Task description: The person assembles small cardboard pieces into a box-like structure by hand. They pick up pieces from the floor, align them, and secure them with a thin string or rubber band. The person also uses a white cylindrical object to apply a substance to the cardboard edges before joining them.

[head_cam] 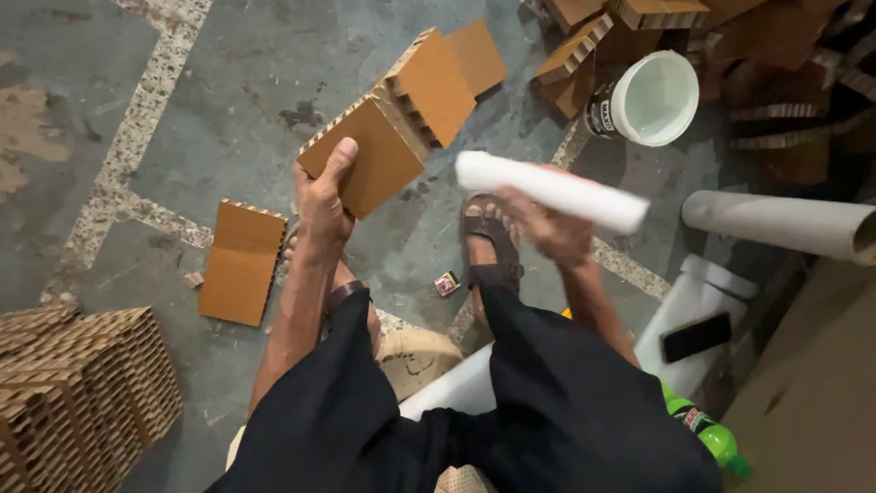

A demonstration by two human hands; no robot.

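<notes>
1. Left hand [321, 203]: grip closed on the near corner of a brown corrugated cardboard block [365, 157], thumb laid along its edge. The block is held in the air above the concrete floor [246, 82].
2. Right hand [547, 228]: grip wrapped around a white roller [550, 190], held level just right of the block; the roller is motion-blurred, so its material is uncertain.
3. Handling, block: judged light and stiff, but the fluted edges would crush under a hard pinch. Take hold across the flat faces near a corner.
4. Handling, roller: judged light and rigid, with a smooth surface that may slip. Grasp at mid-length.
5. Surroundings: more cardboard pieces [239, 262] lie on the floor, and a white bucket [650, 99] lies on its side near the stacked cardboard
</notes>
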